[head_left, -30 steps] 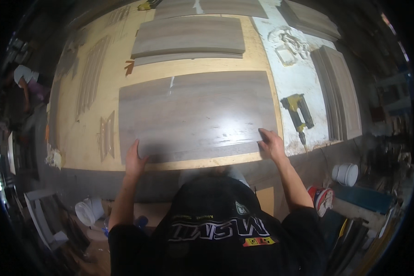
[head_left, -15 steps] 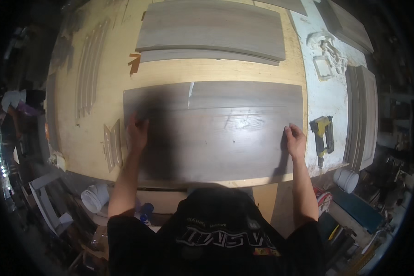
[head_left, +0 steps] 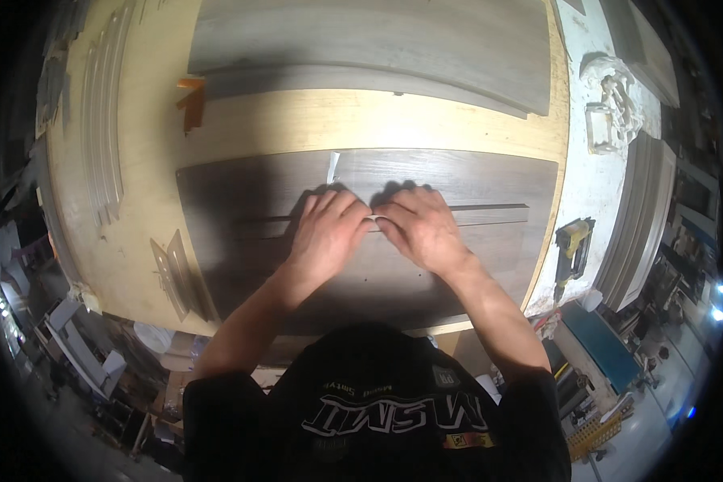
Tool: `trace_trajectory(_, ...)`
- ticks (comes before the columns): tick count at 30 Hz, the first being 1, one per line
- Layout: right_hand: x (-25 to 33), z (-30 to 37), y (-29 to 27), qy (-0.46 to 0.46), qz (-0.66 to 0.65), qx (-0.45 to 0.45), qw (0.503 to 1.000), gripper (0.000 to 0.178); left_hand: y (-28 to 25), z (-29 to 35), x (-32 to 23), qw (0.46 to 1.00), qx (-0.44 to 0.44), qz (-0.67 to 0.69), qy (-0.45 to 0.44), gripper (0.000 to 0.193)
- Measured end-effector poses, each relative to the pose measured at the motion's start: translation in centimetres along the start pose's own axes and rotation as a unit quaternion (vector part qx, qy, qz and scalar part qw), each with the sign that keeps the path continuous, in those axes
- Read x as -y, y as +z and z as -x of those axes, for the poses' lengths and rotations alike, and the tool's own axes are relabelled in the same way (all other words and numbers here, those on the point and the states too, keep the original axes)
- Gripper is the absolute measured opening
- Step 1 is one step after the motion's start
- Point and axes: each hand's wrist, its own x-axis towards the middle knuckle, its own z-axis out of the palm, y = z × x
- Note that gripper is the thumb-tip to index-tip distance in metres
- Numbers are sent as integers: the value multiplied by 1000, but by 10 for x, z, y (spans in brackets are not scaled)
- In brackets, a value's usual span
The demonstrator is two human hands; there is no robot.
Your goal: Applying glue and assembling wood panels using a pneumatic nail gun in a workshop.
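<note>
A large grey-brown wood panel [head_left: 297, 309] lies flat on the pale worktable. Across its middle runs a narrow wooden strip [head_left: 494, 214] of the same colour, showing past both hands. My left hand [head_left: 329, 229] is closed over the strip with curled fingers, just left of centre. Right beside it, my right hand [head_left: 422, 225] is curled over the strip too. The thumbs and index fingers nearly meet, with a small pale gap between them. A white sliver [head_left: 332, 167] rests on the panel above my left hand.
Further off lies another grey panel [head_left: 369, 40], with an orange piece [head_left: 191, 104] by its corner. Long thin strips [head_left: 103, 120] and short mitred pieces [head_left: 178, 277] lie left. A yellow-black nail gun [head_left: 573, 253], a crumpled white cloth [head_left: 618, 88] and stacked panels [head_left: 635, 221] are right.
My hands have come in from the panel's left and right sides to its middle, onto the strip. The view has shifted closer to the table.
</note>
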Motion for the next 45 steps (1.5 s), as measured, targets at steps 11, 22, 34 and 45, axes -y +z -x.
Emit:
trace_trajectory(11, -4, -4, -25, 24, 23, 67, 997, 14, -36, 152, 81, 917, -205, -213, -267, 41)
trace_trajectory(22, 135, -125, 101, -118, -33, 164, 979, 18, 67, 266, -57, 445, -497, 531, -523, 53)
trace_trajectory(34, 159, -140, 99, -62, 64, 261, 961, 24, 25, 250, -71, 324, -421, 678, -508, 47)
trace_trajectory(45, 164, -136, 100, -49, 76, 252, 963, 25, 25, 249, -67, 313, -421, 679, -513, 26)
